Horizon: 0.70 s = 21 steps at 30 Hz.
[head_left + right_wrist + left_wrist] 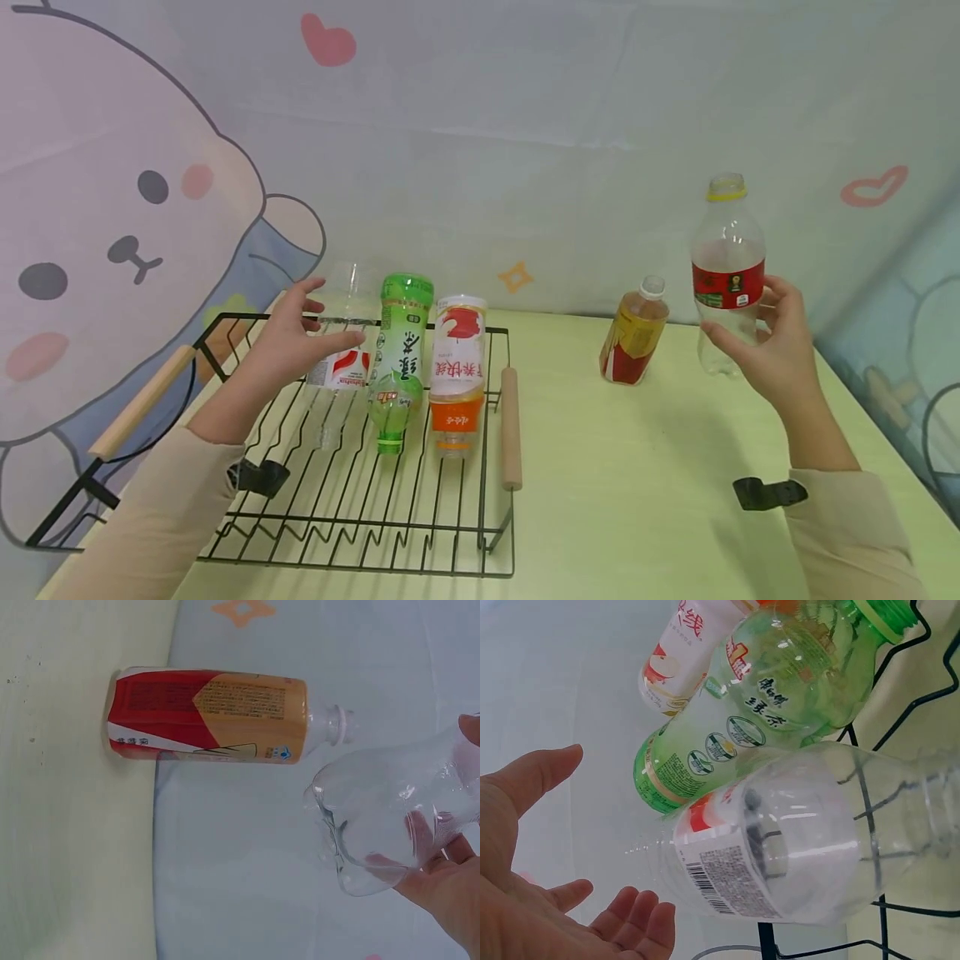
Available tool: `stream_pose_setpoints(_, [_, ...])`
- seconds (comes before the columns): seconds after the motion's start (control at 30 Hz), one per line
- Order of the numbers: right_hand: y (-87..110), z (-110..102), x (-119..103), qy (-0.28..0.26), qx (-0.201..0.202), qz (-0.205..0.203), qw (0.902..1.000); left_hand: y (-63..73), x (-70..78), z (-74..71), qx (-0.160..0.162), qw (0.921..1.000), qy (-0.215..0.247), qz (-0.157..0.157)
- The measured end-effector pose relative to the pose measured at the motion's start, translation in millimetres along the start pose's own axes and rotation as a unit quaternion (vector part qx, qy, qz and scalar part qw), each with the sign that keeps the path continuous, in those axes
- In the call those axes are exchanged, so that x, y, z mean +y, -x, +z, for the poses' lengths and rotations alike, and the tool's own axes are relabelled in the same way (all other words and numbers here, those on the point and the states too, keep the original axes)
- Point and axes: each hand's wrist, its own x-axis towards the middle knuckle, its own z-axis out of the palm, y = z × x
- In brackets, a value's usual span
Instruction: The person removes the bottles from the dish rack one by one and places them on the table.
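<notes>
My right hand (780, 342) grips a large clear plastic bottle (726, 242) with a red label and a yellow neck ring. It is held upright, and in the right wrist view its base hangs off the table. My left hand (300, 333) holds nothing, its thumb and fingers spread beside the base of a clear bottle (810, 832) with a red-and-white label. That bottle lies on a black wire rack (360, 571). Next to it on the rack lie a green tea bottle (405, 358) and a white-and-orange bottle (457, 367), necks toward me.
A small capless bottle (633, 333) with a red-and-yellow label stands on the pale green table (600, 500), between the rack and my right hand. Wooden handles (511, 429) line both sides of the rack. A printed cloth backdrop (525, 167) hangs behind the table.
</notes>
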Motion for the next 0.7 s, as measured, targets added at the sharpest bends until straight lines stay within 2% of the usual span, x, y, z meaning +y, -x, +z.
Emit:
stream_pose_setpoints(0.4, [-10.6,15.6,34.5,-0.05,0.001,0.055,0.9973,-0.7,-12.5,0.9,0.004,0.9999,-0.012,-0.002])
stream_pose_setpoints(0.7, [-16.7,22.9,48.5,-0.057,-0.015,0.076,0.9954,-3.0,-19.7,5.4,-0.012,0.9996,-0.023,-0.014])
